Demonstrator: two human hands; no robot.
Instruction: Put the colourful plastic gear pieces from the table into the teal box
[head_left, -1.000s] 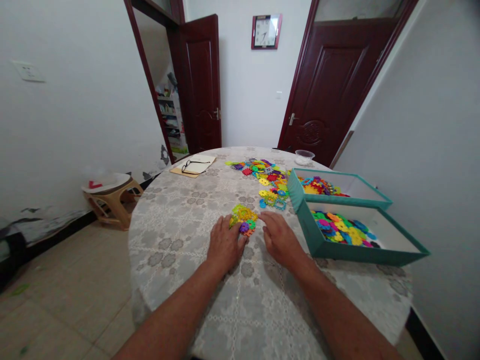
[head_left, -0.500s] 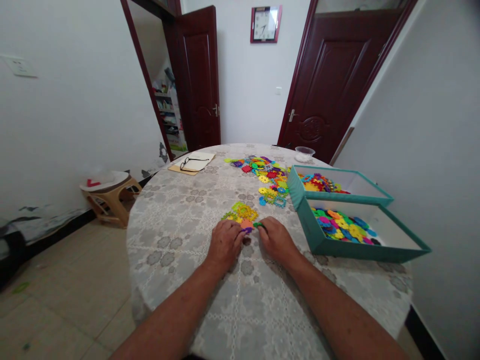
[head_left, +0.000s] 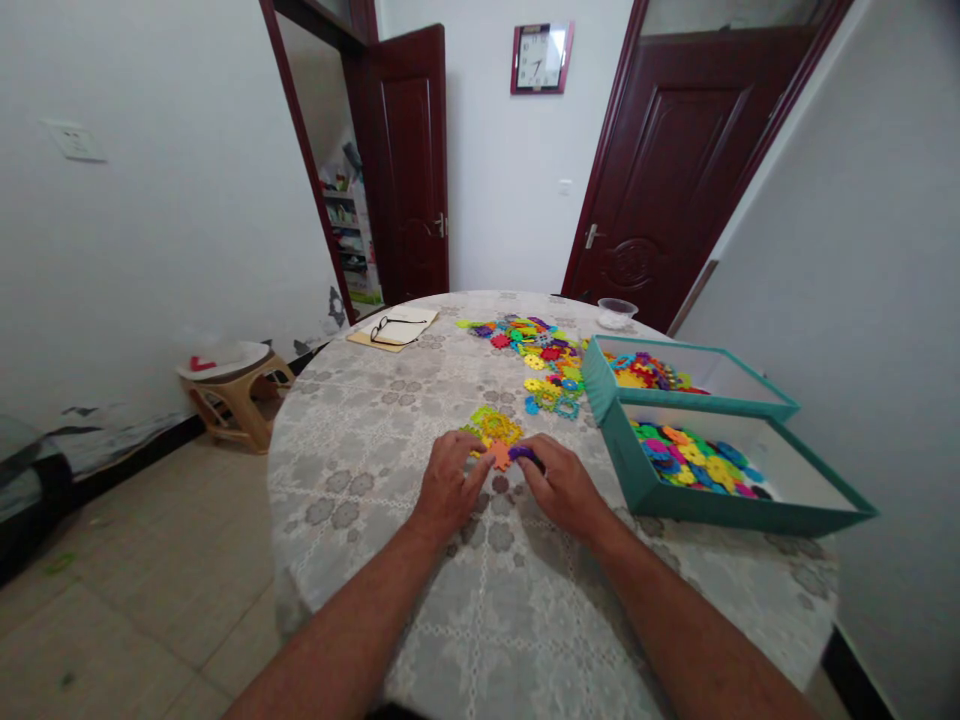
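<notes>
My left hand (head_left: 447,478) is closed at the near left side of a small joined cluster, thumb and forefinger on an orange toothed plastic gear piece (head_left: 500,456). Yellow gear pieces (head_left: 501,428) and a lime one adjoin the orange piece on its far side. Between the thumb and fingers of my right hand (head_left: 556,488) is a purple gear piece (head_left: 525,455), held close to the orange piece's right edge. Whether the purple and orange pieces touch, I cannot make out. My fingers cover part of both.
A teal two-compartment box (head_left: 739,508) with more gear pieces stands at the right. Loose colourful pieces (head_left: 534,360) lie beyond the cluster. Eyeglasses (head_left: 380,327) rest on a notebook (head_left: 412,327) at the far left; a clear bowl (head_left: 616,312) sits at the back.
The purple piece, earlier by my left fingers, is now in my right hand. The green piece that was in my right fingers no longer shows. The view has shifted slightly.
</notes>
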